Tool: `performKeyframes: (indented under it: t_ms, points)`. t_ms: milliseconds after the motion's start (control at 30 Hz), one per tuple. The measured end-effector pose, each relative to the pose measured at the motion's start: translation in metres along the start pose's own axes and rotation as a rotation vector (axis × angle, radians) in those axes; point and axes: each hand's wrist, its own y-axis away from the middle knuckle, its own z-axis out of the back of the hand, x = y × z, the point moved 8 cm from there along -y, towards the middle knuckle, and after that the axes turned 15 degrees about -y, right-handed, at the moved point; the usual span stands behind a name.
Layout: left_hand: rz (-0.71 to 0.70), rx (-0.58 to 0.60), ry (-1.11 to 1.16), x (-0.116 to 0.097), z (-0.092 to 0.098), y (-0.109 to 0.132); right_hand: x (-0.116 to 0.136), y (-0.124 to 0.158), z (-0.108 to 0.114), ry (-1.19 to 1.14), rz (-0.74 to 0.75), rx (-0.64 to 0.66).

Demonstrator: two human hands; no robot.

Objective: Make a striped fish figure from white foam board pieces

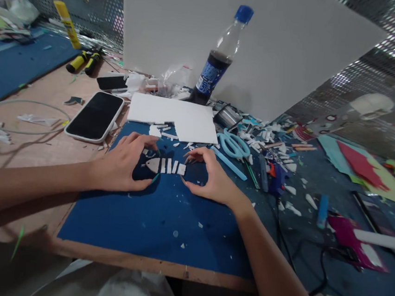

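Note:
A row of small white foam pieces [169, 166] lies on the dark blue mat [134, 225]. At its left end is a pointed piece [153, 164] with a dark dot, like a fish head; narrow strips and a squarish piece [181, 169] follow to the right. My left hand [129, 162] curves around the pointed end, thumb and fingers apart. Around the squarish end, my right hand [207, 174] makes a similar open curve, its fingertips close to the piece. Whether any fingertip touches the foam, I cannot tell.
Behind the row lies a white foam sheet [200, 122] with scraps beside it. A soda bottle [214, 66] stands at the back. Light blue scissors [234, 144] and a glue gun [276, 179] lie right; a phone [94, 116] lies left. Coloured sheets [363, 164] are far right.

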Motion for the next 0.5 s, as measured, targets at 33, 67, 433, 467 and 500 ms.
performKeyframes:
  t_ms: [33,67,433,467,500]
  points:
    - [-0.002,0.000,0.002,0.0002,-0.0005,0.0001,0.0007,0.0001,-0.0001,0.000,0.006,-0.003]
    - [-0.004,-0.003,0.004,0.0005,-0.0009,0.0002,0.0014,0.0001,-0.0002,0.000,0.011,-0.006]
    - [-0.008,-0.017,0.013,0.0007,-0.0012,-0.0018,0.0071,-0.0003,-0.0012,0.039,0.020,-0.006]
    - [-0.010,-0.017,0.009,-0.0011,-0.0010,-0.0031,0.0076,-0.0009,-0.0015,0.049,0.025,-0.021]
    - [-0.014,-0.018,0.003,-0.0032,-0.0010,-0.0048,0.0080,-0.0016,-0.0022,0.061,0.029,-0.035]
